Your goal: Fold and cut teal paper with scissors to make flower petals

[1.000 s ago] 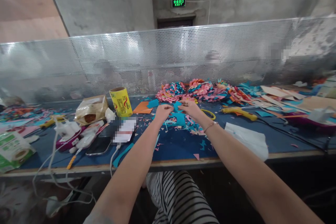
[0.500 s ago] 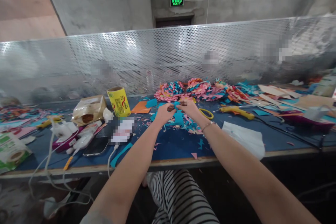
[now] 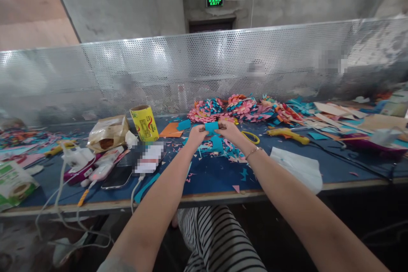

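Observation:
Between my two hands is a small piece of blue felt-like sheet [image 3: 211, 127]. My left hand [image 3: 197, 134] pinches its left edge, and my right hand [image 3: 228, 131] grips the right edge. Just below it, another blue piece [image 3: 217, 143] lies among blue and pink scraps [image 3: 234, 151]. Beyond my hands sit bunches of pink, blue and orange cut pieces [image 3: 242, 108]. An orange sheet [image 3: 172, 130] rests to the left of my left hand.
To the right are scissors-like yellow handles [image 3: 251, 137], a yellow glue gun [image 3: 288, 135] with a black cord, and a white sheet [image 3: 296, 169]. Leftward stand a yellow tape roll [image 3: 144, 124], a paper bag [image 3: 108, 133] and phones [image 3: 117, 177]. Perforated metal [image 3: 172, 78] borders the back.
My hands have moved slightly apart, and the blue piece between them now shows as a wider flat strip. The things around them on the table have stayed in place.

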Tool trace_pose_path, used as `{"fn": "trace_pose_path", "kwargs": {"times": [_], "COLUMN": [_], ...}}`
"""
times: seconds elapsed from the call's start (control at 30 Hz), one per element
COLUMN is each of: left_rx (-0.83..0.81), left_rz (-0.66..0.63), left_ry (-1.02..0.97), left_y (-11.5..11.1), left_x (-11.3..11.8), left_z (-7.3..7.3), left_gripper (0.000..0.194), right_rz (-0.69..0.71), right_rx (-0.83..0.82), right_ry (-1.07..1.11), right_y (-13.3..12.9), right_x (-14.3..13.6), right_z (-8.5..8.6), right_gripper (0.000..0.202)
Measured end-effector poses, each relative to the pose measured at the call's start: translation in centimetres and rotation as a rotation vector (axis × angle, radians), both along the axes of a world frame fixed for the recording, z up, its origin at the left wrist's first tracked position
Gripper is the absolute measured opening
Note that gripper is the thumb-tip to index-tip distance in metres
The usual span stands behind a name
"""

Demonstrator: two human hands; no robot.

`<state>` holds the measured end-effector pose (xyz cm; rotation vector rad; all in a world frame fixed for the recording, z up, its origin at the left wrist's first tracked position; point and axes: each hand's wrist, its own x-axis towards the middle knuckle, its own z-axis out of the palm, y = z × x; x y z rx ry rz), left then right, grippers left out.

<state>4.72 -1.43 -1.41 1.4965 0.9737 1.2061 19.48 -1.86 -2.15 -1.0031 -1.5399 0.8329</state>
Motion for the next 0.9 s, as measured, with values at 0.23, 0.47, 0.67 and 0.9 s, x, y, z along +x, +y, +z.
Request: {"fn": "trace_pose_path", "kwargs": {"times": [0.23, 0.47, 0.67, 0.9], "left_rx": [-0.152, -0.167, -0.104, -0.020], "left_rz": [-0.028, -0.075, -0.051, -0.011], "left_ry": [-0.195, -0.261, -0.251, -0.170], "left_y": [0.1, -0.6, 0.2, 0.4], "left_x": [0.0, -0.2, -0.3, -0.3], "left_z": [0.1, 0.8, 0.2, -0.1], "left_gripper": [0.010, 0.020, 0.019, 0.006], "right_rz": [0.109, 0.096, 0.099, 0.057], "right_rx": [-0.094, -0.233, -0.260, -0.103], "right_ry": [0.144, 0.378, 0.408, 0.218], "right_y": [0.0, 0.1, 0.3, 0.6], "right_x": [0.0, 0.0, 0.2, 0.2], "right_z": [-0.2, 0.2, 0.1, -0.6], "right_gripper": [0.020, 0.017, 0.008, 0.027]}}
